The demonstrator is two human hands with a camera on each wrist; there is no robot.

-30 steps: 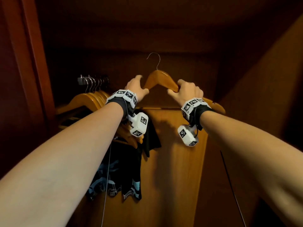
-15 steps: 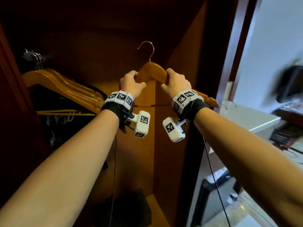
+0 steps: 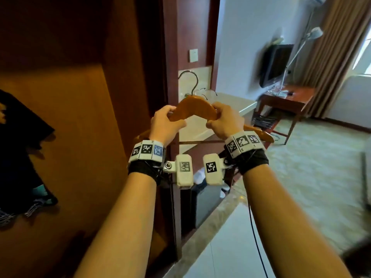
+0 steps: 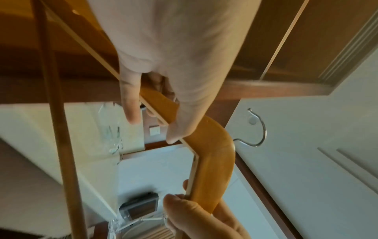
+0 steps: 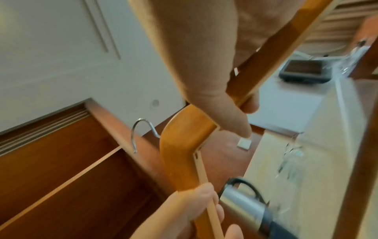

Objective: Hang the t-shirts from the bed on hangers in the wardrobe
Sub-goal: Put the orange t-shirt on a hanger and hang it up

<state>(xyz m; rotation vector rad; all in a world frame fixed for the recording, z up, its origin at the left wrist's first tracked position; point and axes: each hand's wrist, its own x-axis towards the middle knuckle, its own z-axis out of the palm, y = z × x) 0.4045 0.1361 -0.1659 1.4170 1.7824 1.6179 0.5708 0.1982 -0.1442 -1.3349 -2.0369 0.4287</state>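
Right, both hands are on the hanger, up in front of the person at about chest height, just outside the wardrobe. The left hand grips the left shoulder of the hanger, fingers curled over the top edge and thumb tucked under; in the left wrist view the fingers wrap the wooden arm close to the bend. The right hand does the same on the other side, clenched round the right shoulder of the hanger, with the thumb pressing on the wood just past the bend. The two hands sit close together, either side of the crown, and the metal hook stands up between them, pointing up and curling to the left. The hanger's outer ends stick out behind the wrists, and its lower bar runs across just beyond them. Both forearms reach forward, nearly parallel, backs of the hands facing the head camera. Off to the left a dark t-shirt hangs inside the wardrobe, well apart from the hands. Behind the hanger there's a pale tabletop, and further right a TV on the wall.
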